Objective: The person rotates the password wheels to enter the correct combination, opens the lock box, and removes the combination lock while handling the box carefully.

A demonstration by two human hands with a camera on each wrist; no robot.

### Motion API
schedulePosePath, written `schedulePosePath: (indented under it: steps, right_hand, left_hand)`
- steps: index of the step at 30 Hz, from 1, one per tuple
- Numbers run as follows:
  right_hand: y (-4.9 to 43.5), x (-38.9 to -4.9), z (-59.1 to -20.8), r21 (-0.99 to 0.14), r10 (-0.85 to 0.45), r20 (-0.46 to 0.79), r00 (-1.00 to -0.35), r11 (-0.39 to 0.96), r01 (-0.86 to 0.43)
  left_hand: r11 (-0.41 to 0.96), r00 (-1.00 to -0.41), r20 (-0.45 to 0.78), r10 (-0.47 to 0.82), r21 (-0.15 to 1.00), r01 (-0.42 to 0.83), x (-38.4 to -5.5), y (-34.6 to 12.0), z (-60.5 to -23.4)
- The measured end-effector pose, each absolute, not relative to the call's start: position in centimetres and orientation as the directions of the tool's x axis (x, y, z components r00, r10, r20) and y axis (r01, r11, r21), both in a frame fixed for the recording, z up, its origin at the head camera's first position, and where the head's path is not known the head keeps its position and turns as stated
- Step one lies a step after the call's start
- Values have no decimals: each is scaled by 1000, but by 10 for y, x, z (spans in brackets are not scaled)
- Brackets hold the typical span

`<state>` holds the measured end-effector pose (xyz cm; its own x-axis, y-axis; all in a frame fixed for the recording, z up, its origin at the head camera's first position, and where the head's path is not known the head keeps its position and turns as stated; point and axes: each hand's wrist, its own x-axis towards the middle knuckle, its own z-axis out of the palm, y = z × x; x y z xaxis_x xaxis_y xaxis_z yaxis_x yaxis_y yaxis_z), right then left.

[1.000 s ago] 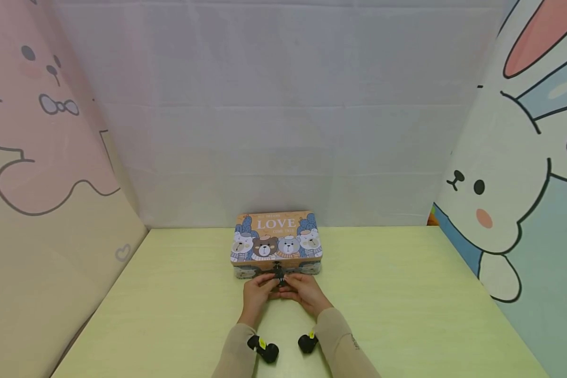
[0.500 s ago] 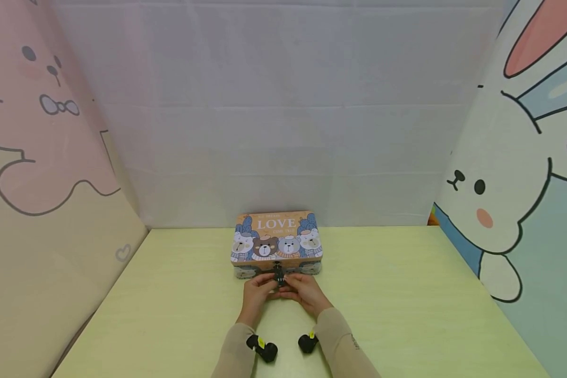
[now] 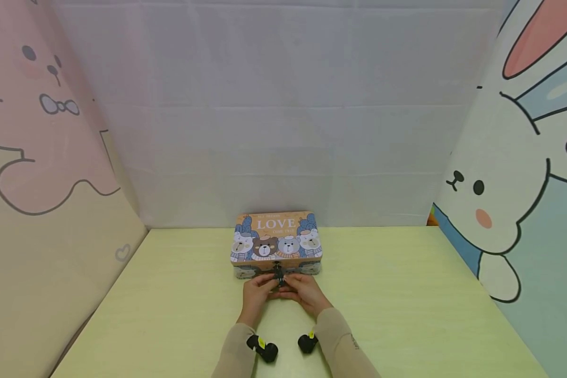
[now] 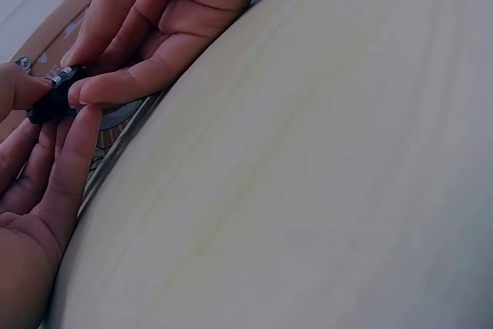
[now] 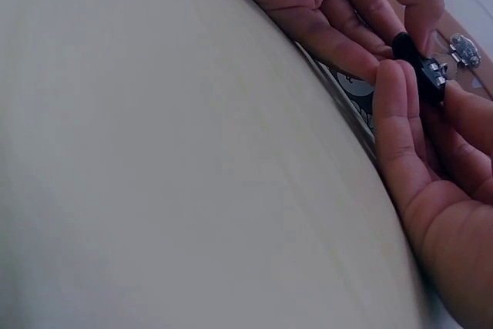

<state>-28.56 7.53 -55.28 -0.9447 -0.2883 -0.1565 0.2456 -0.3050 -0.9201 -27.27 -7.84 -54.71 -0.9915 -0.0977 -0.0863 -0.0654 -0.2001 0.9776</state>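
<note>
A small black combination padlock (image 5: pixel 420 67) with pale number wheels is between my two hands, right at the front of a tin box (image 3: pixel 276 236). My left hand (image 3: pixel 254 300) pinches it from the left side. From the other side my right hand (image 3: pixel 308 295) pinches it with thumb and fingers. In the left wrist view, the fingers of both hands meet around the padlock (image 4: pixel 55 98). A silver latch (image 5: pixel 464 50) on the box front lies just behind it. Whether the padlock hangs through that latch, I cannot tell. The box lid is down and printed with bears and "LOVE".
The box stands at the back of a pale yellow table (image 3: pixel 179 294), near a white cloth backdrop (image 3: pixel 283 115). Cartoon-printed panels flank both sides, a rabbit panel (image 3: pixel 520 210) at right. A black camera mount (image 3: pixel 264 350) sits on the left wrist, another (image 3: pixel 307 343) on the right.
The hands and box keep their places. At the padlock the left thumb eases away half a second ago, showing more of the wheels, and now covers it again.
</note>
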Motion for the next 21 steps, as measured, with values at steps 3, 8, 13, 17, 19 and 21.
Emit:
schedulePosePath:
  steps: [3,8,13,17,19,21]
  right_hand:
    - [75,-286,-553,-923,-288,-155,-945,-298,242]
    - [75,-286,-553,-927,-285,-161,-945,-286,244]
    - [75,-286,-553,-929,-286,-161,-945,-280,243]
    - [75,-286,-552,-928,-290,-160,-944,-282,244]
    - [75,-286,-552,-927,-290,-159,-944,-285,243]
    - [75,-286,-552,-927,-291,-156,-944,-288,242]
  left_hand:
    - [-178,-992,-84,-99,982,-65,-265,-77,-533]
    - [-140,-992,-67,-108,989,-51,-264,-77,-530]
    - [-129,-989,-83,-121,989,-67,-275,-78,-549]
    - [-167,-989,-92,-120,983,-71,-277,-79,-553]
    - [-207,-989,-103,-110,975,-78,-277,-80,-553]
    - [-247,-989,-111,-94,965,-84,-278,-80,-553]
